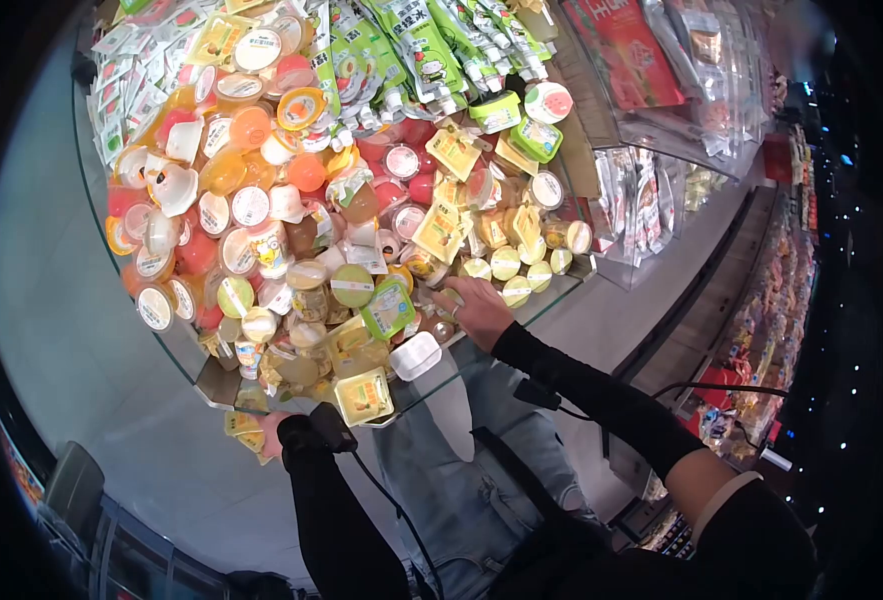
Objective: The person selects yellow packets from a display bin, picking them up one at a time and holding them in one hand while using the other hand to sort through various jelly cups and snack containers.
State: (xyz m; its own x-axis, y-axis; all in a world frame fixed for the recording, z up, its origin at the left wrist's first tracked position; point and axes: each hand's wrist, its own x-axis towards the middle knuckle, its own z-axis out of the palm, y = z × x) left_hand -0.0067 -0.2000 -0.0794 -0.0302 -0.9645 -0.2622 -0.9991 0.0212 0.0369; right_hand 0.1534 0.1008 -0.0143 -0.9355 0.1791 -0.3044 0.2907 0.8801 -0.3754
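Note:
A glass-sided display bin (186, 372) holds a heap of packaged jelly cups. My left hand (275, 428) is below the bin's near left corner, closed around yellow rectangular jelly packs (246, 432); the sleeve and a strapped device hide part of it. My right hand (480, 312) reaches over the near glass edge, its partly bent fingers apart at the heap, and I see nothing held in them. Close to it are a green-lidded square cup (389, 309), a white tub (415, 355) and round cups with pale green lids (505, 263). A yellow square cup (363, 396) lies at the near edge.
Green spout pouches (416, 45) and white sachets (126, 85) fill the bin's far side. To the right stands a clear-walled case with red packaging (633, 52), and beyond it shelves of packaged goods (761, 330). A cable (391, 505) runs from the left wrist device.

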